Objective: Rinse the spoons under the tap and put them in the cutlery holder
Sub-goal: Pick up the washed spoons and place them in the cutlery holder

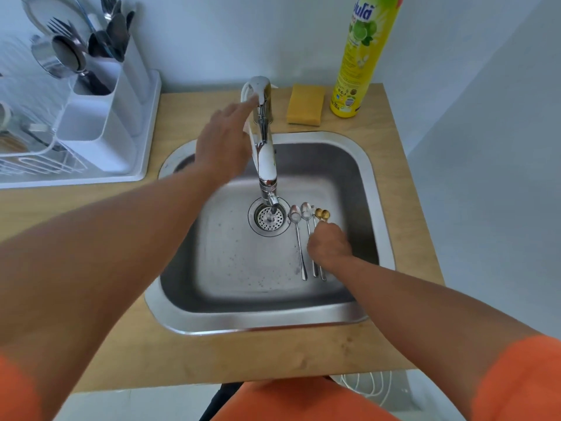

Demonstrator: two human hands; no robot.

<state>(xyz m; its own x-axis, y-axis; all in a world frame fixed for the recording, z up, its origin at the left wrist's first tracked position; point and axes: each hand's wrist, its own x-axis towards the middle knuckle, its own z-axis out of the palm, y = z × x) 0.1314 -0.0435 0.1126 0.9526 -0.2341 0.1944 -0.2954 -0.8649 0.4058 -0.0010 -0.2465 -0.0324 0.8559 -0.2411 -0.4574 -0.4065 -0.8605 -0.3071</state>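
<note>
Step in hand: starting the rinse. Our left hand (226, 141), fingers straight, reaches the tap (263, 138) lever; no water visible. Our right hand (329, 243) curls over the spoons (306, 235) on the sink (358, 314) floor; grip unclear. Next: open tap, lift spoons; cutlery holder (115, 95) stands left.

Sink (368, 165) brushed steel, dull sheen; tap (264, 141) glossy chrome. Spoons (306, 235) polished metal, two w/ gold bowls. Desk (188, 354) matt wood. Cutlery holder (100, 129) smooth white plastic. Sponge (305, 108) rough.
</note>
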